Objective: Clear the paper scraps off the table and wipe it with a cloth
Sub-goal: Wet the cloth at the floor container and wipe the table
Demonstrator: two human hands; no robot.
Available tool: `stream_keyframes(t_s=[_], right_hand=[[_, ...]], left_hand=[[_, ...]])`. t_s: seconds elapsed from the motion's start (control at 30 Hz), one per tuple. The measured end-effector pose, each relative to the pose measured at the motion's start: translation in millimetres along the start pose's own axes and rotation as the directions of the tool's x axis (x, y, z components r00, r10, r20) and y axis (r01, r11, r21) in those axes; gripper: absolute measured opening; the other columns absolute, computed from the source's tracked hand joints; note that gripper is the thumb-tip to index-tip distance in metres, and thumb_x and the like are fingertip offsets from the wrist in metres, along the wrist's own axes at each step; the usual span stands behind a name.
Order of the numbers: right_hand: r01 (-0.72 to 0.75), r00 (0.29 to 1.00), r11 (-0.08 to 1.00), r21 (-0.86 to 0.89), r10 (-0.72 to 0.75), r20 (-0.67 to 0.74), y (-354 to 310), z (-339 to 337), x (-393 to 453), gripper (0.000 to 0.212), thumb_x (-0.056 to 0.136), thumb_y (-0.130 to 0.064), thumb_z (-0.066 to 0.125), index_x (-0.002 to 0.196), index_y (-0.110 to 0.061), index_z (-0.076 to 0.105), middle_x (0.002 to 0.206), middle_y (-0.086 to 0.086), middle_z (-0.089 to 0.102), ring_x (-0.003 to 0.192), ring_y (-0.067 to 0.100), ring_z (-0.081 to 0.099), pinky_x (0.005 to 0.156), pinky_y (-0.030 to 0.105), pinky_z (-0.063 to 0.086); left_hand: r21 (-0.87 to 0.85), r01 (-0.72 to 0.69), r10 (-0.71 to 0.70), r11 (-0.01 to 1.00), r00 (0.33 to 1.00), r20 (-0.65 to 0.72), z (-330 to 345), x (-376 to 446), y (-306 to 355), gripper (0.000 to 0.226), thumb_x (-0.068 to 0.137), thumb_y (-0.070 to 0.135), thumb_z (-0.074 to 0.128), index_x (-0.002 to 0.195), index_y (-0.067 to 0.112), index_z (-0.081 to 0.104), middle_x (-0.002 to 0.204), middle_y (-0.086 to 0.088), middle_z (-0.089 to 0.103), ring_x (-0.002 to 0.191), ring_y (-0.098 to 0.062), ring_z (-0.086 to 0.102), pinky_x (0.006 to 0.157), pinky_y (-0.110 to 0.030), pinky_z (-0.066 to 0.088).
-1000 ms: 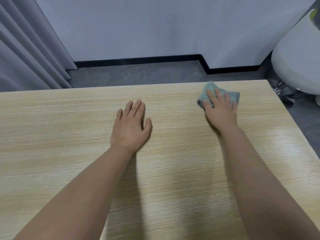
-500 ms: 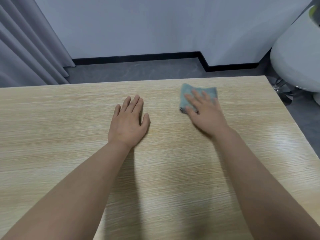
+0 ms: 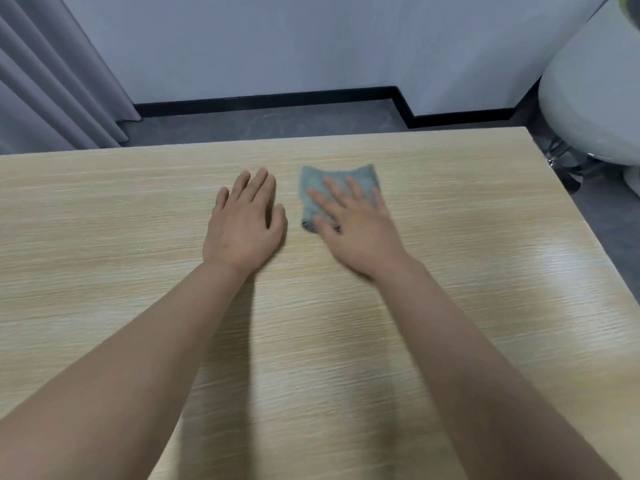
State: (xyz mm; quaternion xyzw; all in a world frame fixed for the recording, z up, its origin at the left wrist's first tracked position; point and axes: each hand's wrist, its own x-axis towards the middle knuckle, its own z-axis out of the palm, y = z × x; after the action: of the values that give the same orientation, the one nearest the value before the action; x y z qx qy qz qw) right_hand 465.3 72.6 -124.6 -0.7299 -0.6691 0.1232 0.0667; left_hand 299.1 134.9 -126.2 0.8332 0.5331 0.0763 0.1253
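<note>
Desk [image 3: 450, 341]: pale wood-grain laminate, smooth, faintly glossy at the right.
Cloth [image 3: 313, 188]: grey-blue, nubbly weave, roughly square, laid flat near the far edge of the desk.
Right hand [image 3: 356, 226]: pressed palm-down on the cloth, fingers [image 3: 353, 188] straight and spread.
Left hand [image 3: 244, 223]: laid flat on bare wood just beside the cloth, fingers together.
Surroundings: grey pleated curtain [image 3: 52, 84] at far left; white rounded chair [image 3: 595, 98] past the right corner.

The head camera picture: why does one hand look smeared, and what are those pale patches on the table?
In the head view, the right hand pressing the cloth is motion-blurred, while the flat left hand is sharper; the pale patches on the table are glare off its glossy top; both forearms cast soft shadows; the wide lens bends straight edges.
</note>
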Motion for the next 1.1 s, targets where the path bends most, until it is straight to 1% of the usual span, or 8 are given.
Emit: stream_keyframes(t_s=[0.3, 0.37, 0.47, 0.57, 0.67, 0.9, 0.97, 1.1], right_hand=[[-0.431, 0.901, 0.901, 0.048, 0.433, -0.037, 57.8, -17.1, -26.7, 0.051, 0.099, -0.040, 0.021, 0.149, -0.036, 0.012, 0.158, -0.008, 0.002, 0.146, 0.020, -0.005, 0.116, 0.046, -0.009], [-0.366, 0.930, 0.930, 0.025, 0.367, -0.034, 29.5, -9.9, -30.7, 0.051, 0.099, -0.041, 0.020, 0.149, -0.034, 0.011, 0.158, -0.007, 0.001, 0.146, 0.021, -0.005, 0.116, 0.047, -0.010], [-0.072, 0.997, 0.997, 0.007, 0.072, -0.009, -20.7, 4.5, -48.2, 0.052, 0.098, -0.050, 0.020, 0.148, -0.037, 0.010, 0.158, -0.012, 0.001, 0.145, 0.017, -0.008, 0.115, 0.045, -0.013], [0.109, 0.993, 0.994, 0.021, -0.110, 0.041, -35.2, 9.9, -62.7, 0.051, 0.097, -0.052, 0.021, 0.147, -0.042, 0.012, 0.157, -0.016, 0.002, 0.145, 0.013, -0.008, 0.116, 0.042, -0.012], [0.067, 0.997, 0.998, 0.017, -0.067, 0.026, -4.4, 2.0, -55.8, 0.050, 0.098, -0.050, 0.024, 0.146, -0.042, 0.014, 0.157, -0.016, 0.004, 0.145, 0.010, -0.005, 0.117, 0.039, -0.011], [-0.397, 0.917, 0.916, 0.059, 0.399, -0.030, 46.0, -14.3, -56.2, 0.049, 0.100, -0.037, 0.023, 0.149, -0.036, 0.015, 0.158, -0.008, 0.003, 0.146, 0.016, -0.004, 0.117, 0.042, -0.007], [-0.362, 0.931, 0.931, 0.045, 0.364, -0.034, 22.5, -7.4, -56.8, 0.050, 0.100, -0.036, 0.023, 0.149, -0.032, 0.015, 0.158, -0.007, 0.003, 0.146, 0.018, -0.004, 0.117, 0.043, -0.008], [0.006, 1.000, 0.999, 0.051, -0.006, 0.000, -28.2, 8.1, -76.7, 0.050, 0.099, -0.048, 0.022, 0.147, -0.038, 0.015, 0.157, -0.013, 0.005, 0.145, 0.014, -0.005, 0.116, 0.041, -0.011]], left_hand=[[-0.029, -0.059, 0.061, 0.998, 0.997, 0.040, -8.7, -23.2, 4.6, 0.049, 0.099, 0.034, 0.032, 0.146, 0.021, 0.030, 0.156, 0.004, 0.020, 0.145, -0.014, 0.008, 0.118, -0.036, 0.006], [-0.037, -0.046, 0.048, 0.998, 0.998, 0.050, -8.8, -46.5, 9.0, 0.050, 0.099, 0.035, 0.031, 0.147, 0.020, 0.029, 0.157, 0.004, 0.018, 0.145, -0.014, 0.007, 0.118, -0.037, 0.006], [-0.045, -0.003, 0.006, 0.999, 0.999, 0.054, -3.0, -85.3, 12.8, 0.057, 0.096, 0.040, 0.023, 0.148, 0.020, 0.024, 0.158, 0.004, 0.014, 0.146, -0.012, 0.003, 0.117, -0.037, 0.002], [0.003, -0.009, 0.009, 1.000, 0.999, 0.032, 5.1, -98.4, 13.8, 0.062, 0.091, 0.041, 0.016, 0.149, 0.019, 0.020, 0.158, 0.003, 0.012, 0.146, -0.013, 0.001, 0.116, -0.038, 0.000], [0.004, 0.006, -0.006, 1.000, 1.000, 0.020, 7.3, -97.2, 14.8, 0.061, 0.091, 0.040, 0.017, 0.149, 0.019, 0.021, 0.158, 0.004, 0.011, 0.146, -0.013, 0.000, 0.116, -0.037, -0.002], [-0.008, 0.003, -0.003, 1.000, 1.000, 0.010, 6.6, -98.0, 15.1, 0.060, 0.092, 0.040, 0.017, 0.149, 0.020, 0.021, 0.158, 0.004, 0.012, 0.146, -0.012, 0.000, 0.116, -0.035, -0.004], [-0.017, 0.005, -0.005, 1.000, 1.000, 0.006, 6.7, -97.9, 15.1, 0.060, 0.092, 0.040, 0.018, 0.149, 0.020, 0.023, 0.157, 0.003, 0.013, 0.146, -0.013, 0.001, 0.116, -0.035, -0.003], [-0.009, -0.003, 0.003, 1.000, 1.000, 0.002, 7.3, -96.8, 14.8, 0.061, 0.091, 0.039, 0.019, 0.148, 0.018, 0.024, 0.157, 0.002, 0.015, 0.146, -0.015, 0.004, 0.116, -0.037, 0.000]])
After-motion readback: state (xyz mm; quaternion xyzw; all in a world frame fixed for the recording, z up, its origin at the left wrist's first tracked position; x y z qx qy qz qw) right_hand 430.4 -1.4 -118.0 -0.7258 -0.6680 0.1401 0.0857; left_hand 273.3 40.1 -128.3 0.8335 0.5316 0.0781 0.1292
